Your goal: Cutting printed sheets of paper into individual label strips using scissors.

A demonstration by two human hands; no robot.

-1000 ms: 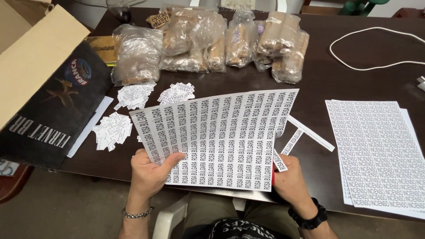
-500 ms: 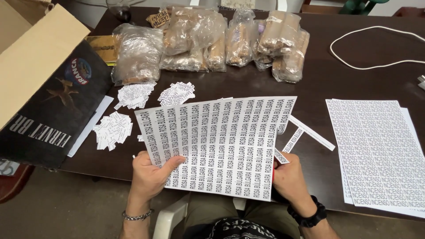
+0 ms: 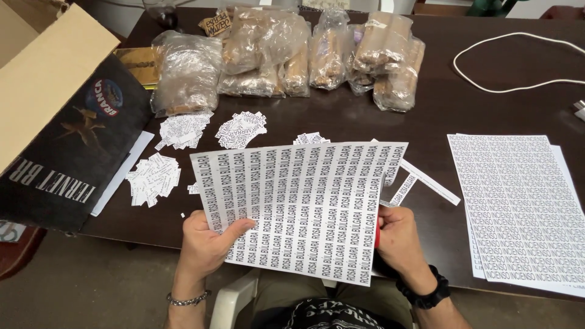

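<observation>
The left hand [image 3: 210,247] pinches the left edge of a big sheet of printed labels [image 3: 304,210], with the thumb on top. The right hand [image 3: 399,240] grips the sheet's right edge (something red shows in that hand, too hidden to tell what). The sheet hangs tilted above the near edge of the dark table [image 3: 439,116]. Little piles of cut paper labels [image 3: 153,178] lie past it. More printed sheets [image 3: 521,207] rest on the right. Clear bags [image 3: 286,52] sit at the back.
</observation>
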